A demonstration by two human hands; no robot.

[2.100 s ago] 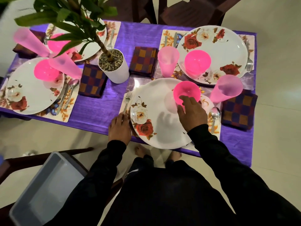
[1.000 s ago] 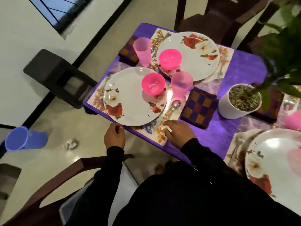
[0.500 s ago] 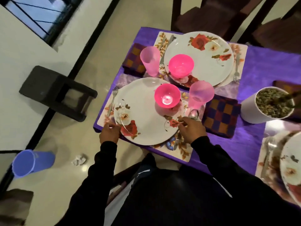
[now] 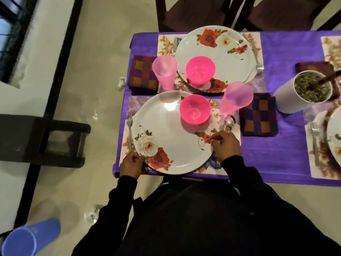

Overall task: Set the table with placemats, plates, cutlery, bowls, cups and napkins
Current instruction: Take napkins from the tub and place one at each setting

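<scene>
Nearest me, a white rose-patterned plate (image 4: 166, 130) lies on a floral placemat (image 4: 236, 133) over the purple tablecloth (image 4: 273, 156). My left hand (image 4: 132, 164) grips the plate's near-left rim. My right hand (image 4: 226, 146) pinches its right rim, over the handle of a spoon (image 4: 228, 121). A pink bowl (image 4: 195, 109) sits on the plate. A pink cup (image 4: 235, 99) and a checked napkin (image 4: 258, 115) are to its right, a fork (image 4: 129, 130) to its left. Beyond is a second plate (image 4: 221, 48) with bowl (image 4: 200, 70), cup (image 4: 164, 71), napkin (image 4: 143, 73) and fork (image 4: 257, 56).
A white plant pot (image 4: 287, 100) stands right of the napkin, and another place setting (image 4: 314, 143) shows at the right edge. Dark chairs (image 4: 193, 13) stand behind the table. A black stool (image 4: 42, 137) and a blue cup (image 4: 27, 239) are on the floor at left.
My view swung from the other end of the table to this setting. My right hand moved from the placemat beside the spoon onto the plate's right rim; my left stays at the near-left rim.
</scene>
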